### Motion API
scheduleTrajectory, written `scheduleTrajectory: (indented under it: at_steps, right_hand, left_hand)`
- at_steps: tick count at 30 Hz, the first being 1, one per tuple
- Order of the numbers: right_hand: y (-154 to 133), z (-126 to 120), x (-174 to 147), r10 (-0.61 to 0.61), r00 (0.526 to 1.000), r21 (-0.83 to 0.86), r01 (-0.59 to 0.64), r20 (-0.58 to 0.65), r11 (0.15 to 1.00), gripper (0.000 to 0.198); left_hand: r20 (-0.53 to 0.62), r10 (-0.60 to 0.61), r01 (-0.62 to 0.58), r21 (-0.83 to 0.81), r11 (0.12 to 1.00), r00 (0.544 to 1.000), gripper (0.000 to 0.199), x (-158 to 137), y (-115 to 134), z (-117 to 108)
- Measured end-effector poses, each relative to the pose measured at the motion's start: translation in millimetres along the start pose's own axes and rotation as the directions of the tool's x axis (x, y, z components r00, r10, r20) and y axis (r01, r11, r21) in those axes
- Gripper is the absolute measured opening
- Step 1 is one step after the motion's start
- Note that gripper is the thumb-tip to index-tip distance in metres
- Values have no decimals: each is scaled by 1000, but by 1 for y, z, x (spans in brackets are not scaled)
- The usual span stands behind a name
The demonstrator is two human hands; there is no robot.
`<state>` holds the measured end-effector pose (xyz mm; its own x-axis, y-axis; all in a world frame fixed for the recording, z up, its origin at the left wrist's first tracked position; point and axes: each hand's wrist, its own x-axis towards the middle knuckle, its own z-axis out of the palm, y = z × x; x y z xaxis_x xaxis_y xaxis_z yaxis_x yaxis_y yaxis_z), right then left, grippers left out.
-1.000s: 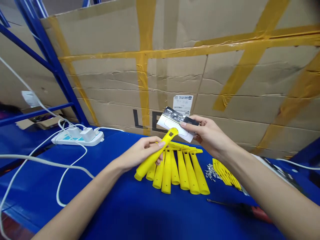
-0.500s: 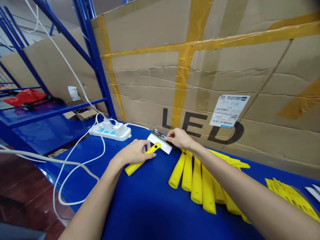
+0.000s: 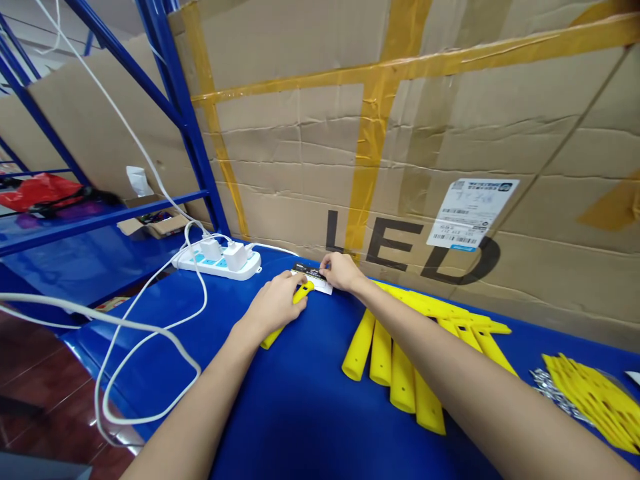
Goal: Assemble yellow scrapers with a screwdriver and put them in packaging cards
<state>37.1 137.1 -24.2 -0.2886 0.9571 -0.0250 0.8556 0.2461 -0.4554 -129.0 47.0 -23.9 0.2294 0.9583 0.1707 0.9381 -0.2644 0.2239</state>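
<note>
My left hand (image 3: 280, 301) is closed around a yellow plastic handle (image 3: 304, 291), which lies slanted on the blue tabletop; its flat end with a hole pokes out past my fingertips and its thick end shows below the palm. Just beyond it lies a flat black-and-white printed packet (image 3: 318, 283), partly covered by both hands. My right hand (image 3: 341, 271) pinches at the packet's right side; the fingertips are partly hidden. Several more yellow handles (image 3: 401, 380) are lined up under and beside my right forearm.
A white power strip (image 3: 220, 264) with chargers and loose cables (image 3: 200, 333) stands at left. A large taped cardboard box (image 3: 300, 167) walls off the back. Flat yellow pieces (image 3: 590, 393) and small metal parts (image 3: 555, 393) lie at right. Blue rack posts (image 3: 195, 140) rise at left.
My left hand has moved forward along the yellow handle and covers more of it. My right hand has shifted slightly left over the packet, which lies straighter. The view has shifted a little.
</note>
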Motion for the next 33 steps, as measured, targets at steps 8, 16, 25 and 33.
scheduleTrajectory:
  at_steps: [8, 16, 25, 33]
  right_hand:
    - [6, -4, -8, -111, 987, 75, 119, -112, 990, 26]
    - [13, -41, -50, -171, 941, 212, 239, -293, 948, 18]
    - [62, -98, -134, -101, 949, 270, 185, -298, 945, 10]
    - [122, -132, -195, 68, 985, 181, -38, -161, 983, 3]
  left_hand:
    - [-40, 36, -32, 97, 995, 999, 39, 0, -3, 5]
    - [-190, 151, -123, 155, 980, 970, 36, -4, 17, 3]
    - [-131, 360, -381, -215, 899, 924, 31, -21, 84, 26]
    - [-20, 251, -252, -139, 958, 968, 27, 5, 125, 17]
